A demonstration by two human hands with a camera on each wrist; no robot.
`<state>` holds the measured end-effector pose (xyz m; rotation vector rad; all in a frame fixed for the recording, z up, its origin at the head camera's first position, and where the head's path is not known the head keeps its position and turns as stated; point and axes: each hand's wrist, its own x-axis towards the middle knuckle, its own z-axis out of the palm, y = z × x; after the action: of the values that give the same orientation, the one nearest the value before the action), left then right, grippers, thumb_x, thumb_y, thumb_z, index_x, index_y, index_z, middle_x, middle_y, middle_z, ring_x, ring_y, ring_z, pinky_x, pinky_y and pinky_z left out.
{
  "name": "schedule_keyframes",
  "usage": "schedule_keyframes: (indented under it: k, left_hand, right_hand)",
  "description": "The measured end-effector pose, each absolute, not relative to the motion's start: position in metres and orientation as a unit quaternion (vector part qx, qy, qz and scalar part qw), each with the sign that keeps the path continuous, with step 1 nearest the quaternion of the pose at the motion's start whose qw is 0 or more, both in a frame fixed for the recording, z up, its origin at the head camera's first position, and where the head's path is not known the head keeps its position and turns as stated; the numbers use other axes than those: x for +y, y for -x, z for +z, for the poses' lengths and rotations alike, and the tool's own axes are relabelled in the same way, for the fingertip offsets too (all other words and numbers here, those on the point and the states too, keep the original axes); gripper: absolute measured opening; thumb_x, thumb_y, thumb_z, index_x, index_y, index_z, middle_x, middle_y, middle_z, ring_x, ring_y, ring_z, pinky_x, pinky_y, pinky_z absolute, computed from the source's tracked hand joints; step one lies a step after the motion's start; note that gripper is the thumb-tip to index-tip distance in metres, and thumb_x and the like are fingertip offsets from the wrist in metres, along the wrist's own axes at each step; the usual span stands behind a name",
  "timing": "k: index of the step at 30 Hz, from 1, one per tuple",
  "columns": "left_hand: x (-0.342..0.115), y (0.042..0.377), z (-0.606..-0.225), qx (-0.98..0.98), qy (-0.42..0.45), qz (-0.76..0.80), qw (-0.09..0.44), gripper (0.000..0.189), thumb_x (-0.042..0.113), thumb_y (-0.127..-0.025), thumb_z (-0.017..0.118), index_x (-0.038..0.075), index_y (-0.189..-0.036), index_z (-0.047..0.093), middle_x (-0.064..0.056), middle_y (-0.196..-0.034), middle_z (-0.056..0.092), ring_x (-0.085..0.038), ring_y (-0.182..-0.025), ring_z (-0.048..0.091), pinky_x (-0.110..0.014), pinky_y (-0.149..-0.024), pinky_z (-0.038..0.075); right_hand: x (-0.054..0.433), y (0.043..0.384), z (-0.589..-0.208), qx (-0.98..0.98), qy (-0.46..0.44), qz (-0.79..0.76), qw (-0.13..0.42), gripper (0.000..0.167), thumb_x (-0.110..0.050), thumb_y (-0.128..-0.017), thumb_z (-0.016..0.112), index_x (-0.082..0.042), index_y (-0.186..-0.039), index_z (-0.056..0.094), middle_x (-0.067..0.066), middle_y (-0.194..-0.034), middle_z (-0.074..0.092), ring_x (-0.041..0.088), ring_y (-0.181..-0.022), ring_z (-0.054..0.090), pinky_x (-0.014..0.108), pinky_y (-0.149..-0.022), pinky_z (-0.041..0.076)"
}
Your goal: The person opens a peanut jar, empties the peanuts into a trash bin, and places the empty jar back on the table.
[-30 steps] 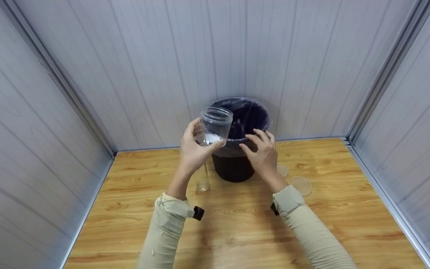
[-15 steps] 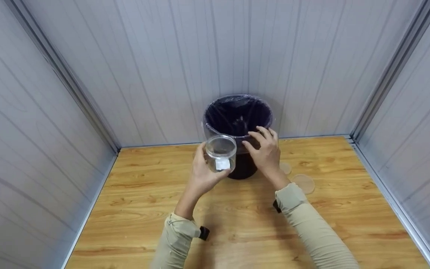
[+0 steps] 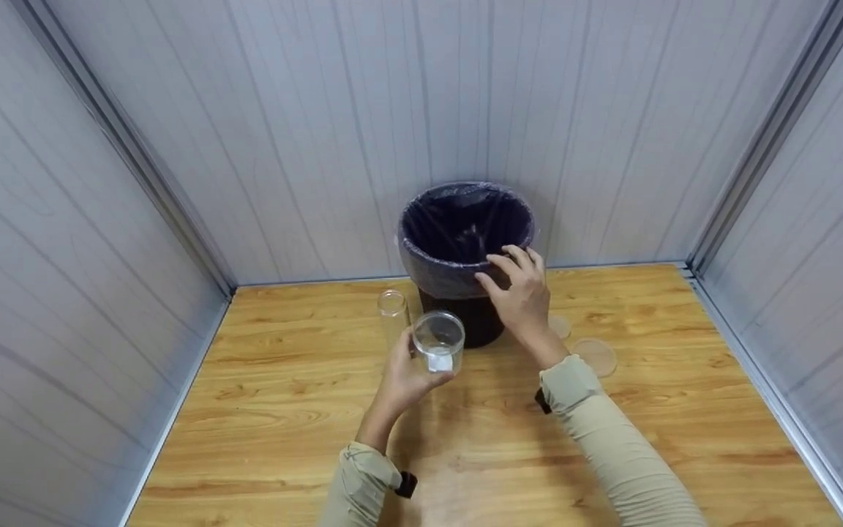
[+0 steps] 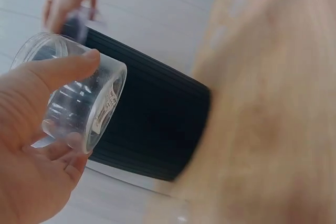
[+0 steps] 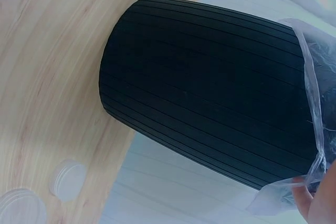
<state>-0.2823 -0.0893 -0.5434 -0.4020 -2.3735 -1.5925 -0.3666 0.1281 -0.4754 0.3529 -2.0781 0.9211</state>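
Note:
My left hand (image 3: 403, 380) holds a clear wide-mouthed plastic jar (image 3: 440, 360) in front of the trash bin, thumb on one side and fingers on the other. A white label shows on the jar (image 4: 84, 95) at its base in the left wrist view. The black ribbed trash bin (image 5: 205, 90) stands against the back wall, lined with a thin see-through trash bag (image 3: 436, 272) folded over its rim. At the bin's near right rim, my right hand (image 3: 522, 296) grips the bag's edge with curled fingers; its fingertips are partly hidden in the right wrist view.
A narrow clear jar (image 3: 392, 311) stands left of the bin, partly behind the left hand. Two round translucent lids lie right of it, a small lid (image 3: 559, 326) and a larger lid (image 3: 596, 357). Pale panel walls (image 3: 304, 146) enclose the wooden surface (image 3: 268, 410).
My left hand has brought the jar down and back from beside the bin's mouth to in front of the bin. The right hand has stayed at the rim.

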Motion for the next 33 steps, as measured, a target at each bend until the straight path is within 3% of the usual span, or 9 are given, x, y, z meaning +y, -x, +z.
schedule_keyframes:
  k: [6, 14, 22, 33]
  left_hand:
    - [-0.092, 0.288, -0.582, -0.800, 0.138, -0.572, 0.116, 0.099, -0.001, -0.057, 0.091, -0.004, -0.141, 0.038, -0.023, -0.127, 0.053, -0.041, -0.118, 0.051, -0.048, -0.103, 0.040]
    - [-0.094, 0.293, -0.617, -0.775, 0.123, -0.607, 0.123, 0.103, -0.006, -0.055, 0.090, 0.001, -0.143, 0.037, -0.023, -0.133, 0.046, -0.038, -0.124, 0.046, -0.050, -0.106, 0.037]
    - [-0.098, 0.293, -0.643, -0.776, 0.119, -0.608, 0.120, 0.101, -0.008, -0.058, 0.088, -0.006, -0.142, 0.032, -0.032, -0.134, 0.044, -0.046, -0.126, 0.042, -0.052, -0.108, 0.034]
    - [-0.095, 0.288, -0.657, -0.779, 0.111, -0.603, 0.130, 0.101, -0.010, -0.056, 0.085, -0.002, -0.142, 0.035, -0.028, -0.136, 0.046, -0.042, -0.126, 0.044, -0.048, -0.107, 0.035]
  right_hand:
    - [0.128, 0.367, -0.476, -0.820, -0.148, 0.365, 0.416, 0.033, -0.031, -0.078, 0.083, -0.013, -0.105, 0.075, 0.009, -0.121, 0.063, 0.041, -0.121, 0.046, 0.048, -0.100, 0.041]
    - [0.127, 0.366, -0.477, -0.820, -0.151, 0.364, 0.415, 0.032, -0.031, -0.080, 0.082, -0.013, -0.105, 0.075, 0.010, -0.120, 0.063, 0.040, -0.121, 0.046, 0.049, -0.098, 0.043]
    - [0.126, 0.365, -0.479, -0.819, -0.150, 0.366, 0.415, 0.032, -0.031, -0.080, 0.081, -0.012, -0.105, 0.075, 0.009, -0.121, 0.062, 0.039, -0.122, 0.045, 0.049, -0.098, 0.044]
    - [0.128, 0.367, -0.477, -0.821, -0.149, 0.363, 0.414, 0.031, -0.031, -0.080, 0.081, -0.012, -0.104, 0.074, 0.011, -0.122, 0.062, 0.039, -0.122, 0.045, 0.049, -0.101, 0.041]
